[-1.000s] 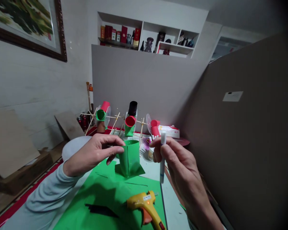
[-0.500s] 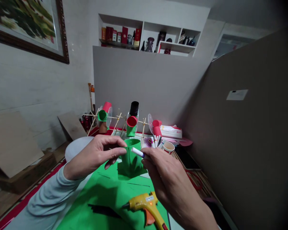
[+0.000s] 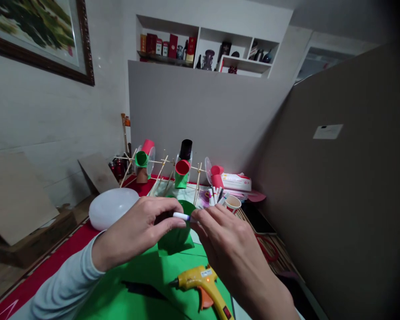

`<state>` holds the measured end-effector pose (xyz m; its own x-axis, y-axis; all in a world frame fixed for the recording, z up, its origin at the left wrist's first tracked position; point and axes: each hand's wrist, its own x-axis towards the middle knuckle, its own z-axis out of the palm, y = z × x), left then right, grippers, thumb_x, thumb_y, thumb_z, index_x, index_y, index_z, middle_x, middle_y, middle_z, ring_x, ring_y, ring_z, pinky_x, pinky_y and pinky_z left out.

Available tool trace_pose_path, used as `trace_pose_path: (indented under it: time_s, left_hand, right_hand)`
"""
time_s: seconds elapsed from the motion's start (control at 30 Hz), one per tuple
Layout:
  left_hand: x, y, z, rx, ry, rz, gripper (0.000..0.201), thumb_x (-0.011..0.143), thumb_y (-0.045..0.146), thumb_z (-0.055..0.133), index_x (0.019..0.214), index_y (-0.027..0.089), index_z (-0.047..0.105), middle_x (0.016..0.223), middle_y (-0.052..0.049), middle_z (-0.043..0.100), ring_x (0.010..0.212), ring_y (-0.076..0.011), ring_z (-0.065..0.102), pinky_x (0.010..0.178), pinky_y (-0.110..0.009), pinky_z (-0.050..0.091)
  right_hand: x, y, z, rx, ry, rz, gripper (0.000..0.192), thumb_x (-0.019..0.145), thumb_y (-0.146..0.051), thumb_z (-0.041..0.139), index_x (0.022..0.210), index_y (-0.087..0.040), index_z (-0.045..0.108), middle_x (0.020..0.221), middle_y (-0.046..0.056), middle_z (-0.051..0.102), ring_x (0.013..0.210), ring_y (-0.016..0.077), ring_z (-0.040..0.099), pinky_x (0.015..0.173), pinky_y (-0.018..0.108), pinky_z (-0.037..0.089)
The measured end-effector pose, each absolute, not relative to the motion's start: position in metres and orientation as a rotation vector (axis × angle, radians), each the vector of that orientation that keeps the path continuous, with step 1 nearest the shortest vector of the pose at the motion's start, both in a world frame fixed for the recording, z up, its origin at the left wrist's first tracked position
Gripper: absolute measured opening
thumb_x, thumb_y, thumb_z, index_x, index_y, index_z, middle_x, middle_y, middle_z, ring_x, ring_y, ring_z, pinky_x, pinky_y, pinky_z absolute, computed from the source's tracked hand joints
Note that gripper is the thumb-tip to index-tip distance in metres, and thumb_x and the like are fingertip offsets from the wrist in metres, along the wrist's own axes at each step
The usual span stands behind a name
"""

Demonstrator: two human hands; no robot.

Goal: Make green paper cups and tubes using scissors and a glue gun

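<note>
**A:** Which step was in hand at that moment?

**B:** I judged it was the opening of the marker. In the middle of the frame my left hand and my right hand met over the green paper tube. Between them lay the white marker, almost level, just above the tube's rim.

**A:** How were the fingers?

**B:** The left thumb and fingers were curled closed around the white end of the marker. The right fingertips were pinched on its other end, where a bit of purple showed. I could not tell if the left hand also touched the tube; the marker and the fingers hid that part.

**A:** And the tube itself?

**B:** It stood upright on the green sheet, at the centre, slightly below the hands. The yellow glue gun lay lower, at the bottom centre, apart from both hands. A cup of markers stood a little to the right of centre.

**A:** What did the next move call for?

**B:** In my judgement, a straight pull of the two hands away from each other, with firm grip on both ends, and care not to knock the tube under them.
</note>
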<state>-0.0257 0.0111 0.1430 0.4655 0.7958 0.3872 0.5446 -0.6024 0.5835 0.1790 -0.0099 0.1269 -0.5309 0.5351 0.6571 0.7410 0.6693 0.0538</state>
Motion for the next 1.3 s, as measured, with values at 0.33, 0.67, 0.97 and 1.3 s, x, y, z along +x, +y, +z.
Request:
trace_pose_path:
  time_s: [0.33,0.67,0.97,1.3]
  left_hand:
    - [-0.02,0.015,0.135,2.456,1.1,0.785,0.036,0.101,0.037,0.042,0.072,0.019,0.053,0.066,0.004,0.049,0.061,-0.0128,0.043,0.062,-0.028,0.03]
    - [-0.017,0.018,0.135,2.376,1.121,0.749,0.039,0.098,0.039,0.04,0.065,0.02,0.039,0.061,0.005,0.039,0.059,-0.0128,0.037,0.059,-0.028,0.025]
    - [-0.018,0.018,0.135,2.361,1.091,0.744,0.04,0.098,0.041,0.041,0.064,0.02,0.039,0.059,0.005,0.037,0.057,-0.0122,0.036,0.058,-0.028,0.025]
    - [-0.014,0.018,0.132,2.434,1.093,0.776,0.039,0.098,0.038,0.04,0.063,0.02,0.038,0.06,0.004,0.04,0.057,-0.012,0.039,0.057,-0.027,0.026]
  right_hand:
    - [0.186,-0.011,0.136,-0.881,-2.346,-0.66,0.025,0.102,-0.008,0.044,0.086,-0.013,0.063,0.077,0.004,0.057,0.068,0.0183,0.042,0.064,0.036,0.03]
    - [0.191,-0.007,0.137,-0.817,-2.361,-0.617,0.029,0.102,-0.006,0.044,0.085,-0.012,0.067,0.073,0.003,0.057,0.068,0.0176,0.043,0.063,0.034,0.031]
    - [0.192,-0.008,0.141,-0.771,-2.389,-0.644,0.028,0.1,-0.003,0.045,0.087,-0.01,0.07,0.072,0.003,0.058,0.067,0.0176,0.041,0.062,0.034,0.032]
    - [0.192,-0.005,0.138,-0.814,-2.413,-0.67,0.026,0.098,-0.003,0.049,0.08,-0.013,0.065,0.07,0.003,0.057,0.065,0.0173,0.043,0.059,0.033,0.032]
